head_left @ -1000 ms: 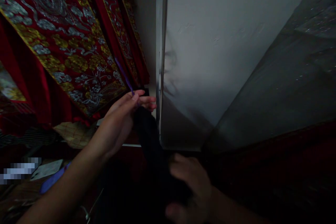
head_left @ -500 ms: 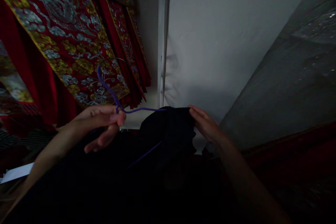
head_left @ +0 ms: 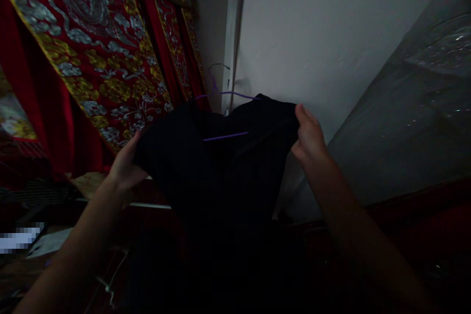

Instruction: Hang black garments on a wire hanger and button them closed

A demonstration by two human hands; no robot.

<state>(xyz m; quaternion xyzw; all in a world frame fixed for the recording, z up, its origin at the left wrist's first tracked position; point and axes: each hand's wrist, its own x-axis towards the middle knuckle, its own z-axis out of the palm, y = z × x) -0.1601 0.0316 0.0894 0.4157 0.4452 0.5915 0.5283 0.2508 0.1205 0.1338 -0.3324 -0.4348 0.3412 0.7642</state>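
Note:
A dark garment (head_left: pixel 235 171) hangs on a purple clothes hanger (head_left: pixel 235 93), whose thin hook rises above the neckline and whose lower bar shows through the neck opening. My left hand (head_left: pixel 127 164) is closed on the garment's left shoulder edge, its fingers partly hidden by the cloth. At the other shoulder, my right hand (head_left: pixel 309 132) grips the fabric between thumb and fingers. The cloth is stretched between both hands, and its lower part fades into the dark.
Red embroidered cloth (head_left: pixel 121 64) with gold and silver patterns hangs at the left. Behind the garment stands a pale wall (head_left: pixel 312 24) with a vertical strip. Clear plastic sheeting (head_left: pixel 423 108) covers the right side. A whitish string (head_left: pixel 106 284) lies at lower left.
My left hand has let go of the hanger's neck and now holds the garment's left shoulder. The garment is raised and spread wider. The hanger has moved right and turned upright.

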